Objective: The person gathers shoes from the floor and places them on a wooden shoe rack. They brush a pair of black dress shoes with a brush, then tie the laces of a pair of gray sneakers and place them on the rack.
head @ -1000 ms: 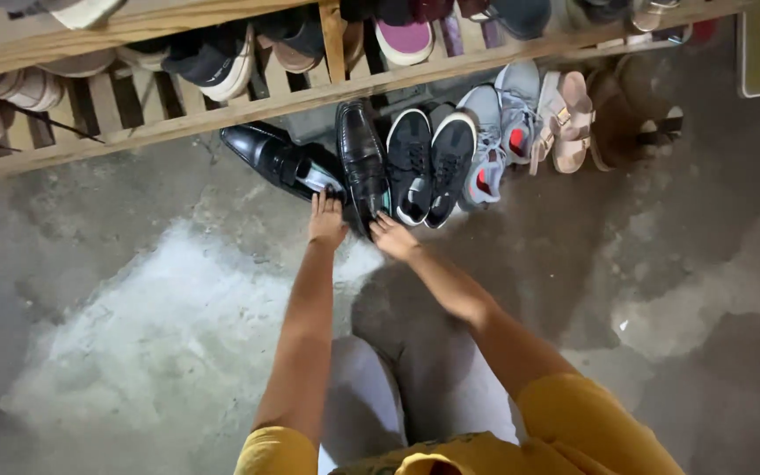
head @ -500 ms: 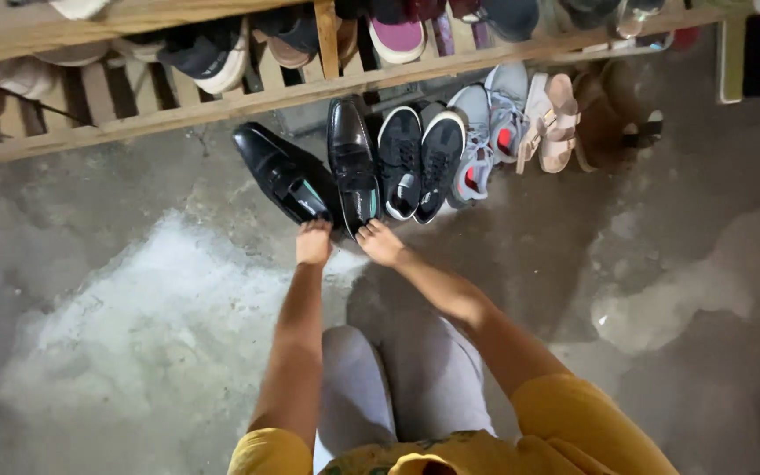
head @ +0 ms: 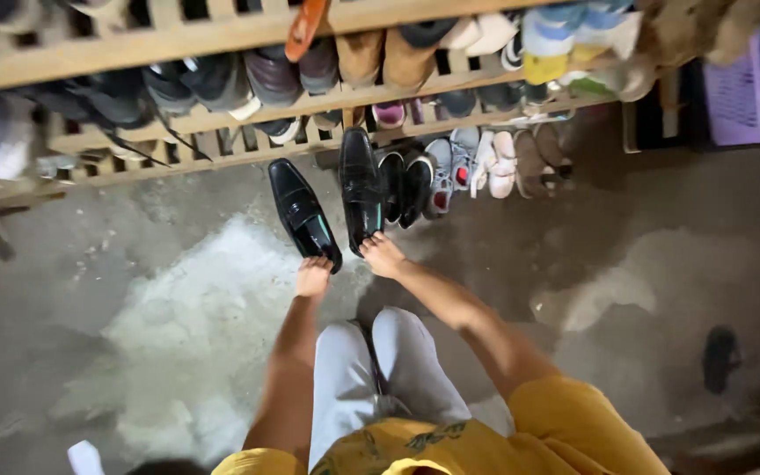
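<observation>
Black dress shoe pair on the concrete floor (head: 134,290), in front of the wooden shoe rack (head: 178,44). Left black shoe (head: 303,214) lies slanted, toe up-left toward the rack, heel end down-right at the person. Right black shoe (head: 360,186) sits nearly straight, long axis running from rack to person, heel end nearest the person. The two shoes are apart at the toes and close together at the heels.

Left hand (head: 313,276) is at the heel of the left black shoe, fingertips touching or just on it; fingers look curled but whether they actually pinch the heel can't be told from this angle. Right hand (head: 383,255) is at the heel of the right black shoe, fingers bent over the back edge; again contact is clear, a firm hold is not. Neither hand spread wide.

Key relation: each shoe lies straight ahead of its own hand, away from the person, heel toward the grip. Left hand nearer the slanted shoe, right hand nearer the straight one. The slanted one is off-parallel to its mate.

Around: black sneakers (head: 405,185) just right of the right black shoe, then grey sneakers (head: 450,171), then pale sandals (head: 499,163), all in a row at the rack foot. Rack shelves packed with mixed footwear. Person's light trousers (head: 345,378) and yellow shirt (head: 556,422) in the lower part of the view. Purple basket (head: 736,97) far right.
</observation>
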